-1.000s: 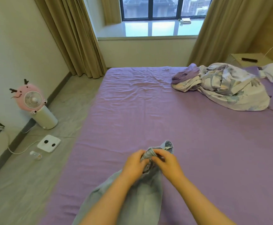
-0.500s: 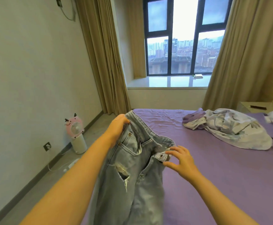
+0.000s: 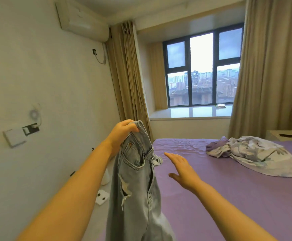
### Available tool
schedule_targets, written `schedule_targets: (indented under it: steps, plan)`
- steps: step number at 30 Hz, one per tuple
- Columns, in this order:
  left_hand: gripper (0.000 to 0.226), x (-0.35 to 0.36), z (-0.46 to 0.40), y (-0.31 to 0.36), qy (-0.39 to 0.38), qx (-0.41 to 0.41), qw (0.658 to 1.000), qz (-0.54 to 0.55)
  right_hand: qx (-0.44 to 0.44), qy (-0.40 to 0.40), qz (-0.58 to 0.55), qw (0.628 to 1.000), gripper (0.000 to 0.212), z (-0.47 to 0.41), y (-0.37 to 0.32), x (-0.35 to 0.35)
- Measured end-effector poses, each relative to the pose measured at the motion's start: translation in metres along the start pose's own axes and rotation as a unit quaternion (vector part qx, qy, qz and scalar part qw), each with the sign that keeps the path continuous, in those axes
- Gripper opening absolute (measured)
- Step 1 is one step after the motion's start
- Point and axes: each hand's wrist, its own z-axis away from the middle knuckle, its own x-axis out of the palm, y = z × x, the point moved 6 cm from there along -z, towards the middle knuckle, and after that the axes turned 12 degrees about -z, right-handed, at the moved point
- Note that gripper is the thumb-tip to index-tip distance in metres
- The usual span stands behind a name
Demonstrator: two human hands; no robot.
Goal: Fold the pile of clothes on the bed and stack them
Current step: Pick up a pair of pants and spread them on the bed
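At frame centre, the left hand (image 3: 122, 130) pinches the waistband of the pale ripped jeans (image 3: 136, 180), which hang lengthwise straight down, while the flat, spread, empty right hand (image 3: 181, 168) hovers just right of the fly, nearer the bed (image 3: 228, 197).

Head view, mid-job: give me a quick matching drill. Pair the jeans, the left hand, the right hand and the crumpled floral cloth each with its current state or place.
Things:
1. jeans
2. left hand
3. right hand
4. crumpled floral cloth

States or places:
A. open, fingers straight, over the purple bed
B. lying in a heap on the far right of the bed
C. hanging in the air from the waistband
D. gripping a denim waistband

Pairs: 1-C, 2-D, 3-A, 4-B
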Motion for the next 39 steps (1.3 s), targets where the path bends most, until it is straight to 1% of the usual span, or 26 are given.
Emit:
schedule_targets:
  steps: [3,5,7,10,13,15,16,17,19,21,23,25,26,28,29,30,32,34,35,37,39]
  plan:
    - [0.016,-0.026,0.037,0.030,-0.021,0.035,0.999,0.027,-0.017,-0.004,-0.007,1.000,0.076,0.010,-0.041,-0.005]
    - [0.017,-0.041,0.061,0.048,-0.047,0.061,0.996,0.040,-0.038,-0.007,-0.017,0.999,0.064,0.020,-0.070,-0.011]
    - [0.013,-0.053,0.087,0.063,-0.070,0.079,0.993,0.046,-0.057,0.002,-0.035,0.998,0.046,0.033,-0.097,-0.018]
    - [0.010,-0.066,0.125,0.076,-0.093,0.089,0.989,0.077,-0.058,0.010,-0.102,0.993,0.022,0.063,-0.132,-0.031]
    - [0.008,-0.077,0.157,0.082,-0.102,0.093,0.986,0.097,-0.058,-0.020,-0.220,0.974,0.009,0.107,-0.162,-0.039]
    - [0.011,-0.082,0.172,0.083,-0.071,0.085,0.988,0.103,-0.054,-0.020,-0.292,0.955,0.007,0.137,-0.176,-0.047]
    - [0.013,-0.085,0.177,0.083,-0.041,0.076,0.991,0.102,-0.043,-0.001,-0.298,0.954,0.007,0.151,-0.181,-0.053]
    - [0.013,-0.086,0.182,0.082,-0.004,0.064,0.993,0.096,-0.038,0.028,-0.286,0.957,0.008,0.163,-0.185,-0.060]
    - [0.015,-0.088,0.188,0.077,0.073,0.038,0.996,0.041,-0.051,0.092,-0.254,0.962,0.014,0.184,-0.193,-0.080]
    - [0.019,-0.082,0.195,0.072,0.112,0.038,0.992,-0.031,-0.072,0.142,-0.222,0.962,0.021,0.205,-0.206,-0.105]
    - [0.024,-0.069,0.205,0.074,0.119,0.078,0.986,-0.084,-0.094,0.171,-0.205,0.959,0.018,0.225,-0.221,-0.130]
    - [0.034,-0.048,0.218,0.083,0.113,0.139,0.973,-0.147,-0.107,0.173,-0.189,0.961,0.009,0.241,-0.231,-0.149]
    - [0.035,-0.035,0.226,0.090,0.098,0.172,0.966,-0.167,-0.111,0.172,-0.180,0.962,0.008,0.249,-0.233,-0.157]
    - [0.025,-0.002,0.244,0.104,0.041,0.215,0.964,-0.153,-0.116,0.182,-0.175,0.961,0.009,0.265,-0.232,-0.173]
    - [0.016,0.015,0.253,0.111,0.011,0.220,0.965,-0.144,-0.116,0.191,-0.176,0.959,0.011,0.273,-0.229,-0.182]
    - [0.016,0.033,0.263,0.119,-0.014,0.225,0.963,-0.146,-0.114,0.195,-0.180,0.957,0.012,0.281,-0.225,-0.189]
    - [0.039,0.070,0.277,0.134,-0.046,0.245,0.949,-0.195,-0.113,0.196,-0.191,0.955,0.015,0.297,-0.214,-0.204]
    - [0.049,0.111,0.290,0.155,-0.041,0.282,0.921,-0.267,-0.110,0.191,-0.199,0.955,0.020,0.315,-0.203,-0.218]
    - [0.049,0.129,0.295,0.167,-0.028,0.299,0.911,-0.282,-0.107,0.191,-0.201,0.955,0.021,0.324,-0.198,-0.226]
    - [0.035,0.163,0.301,0.189,-0.021,0.313,0.913,-0.260,-0.107,0.198,-0.199,0.954,0.021,0.347,-0.183,-0.246]
    - [0.021,0.191,0.304,0.205,-0.055,0.312,0.923,-0.219,-0.106,0.207,-0.195,0.953,0.014,0.370,-0.165,-0.267]
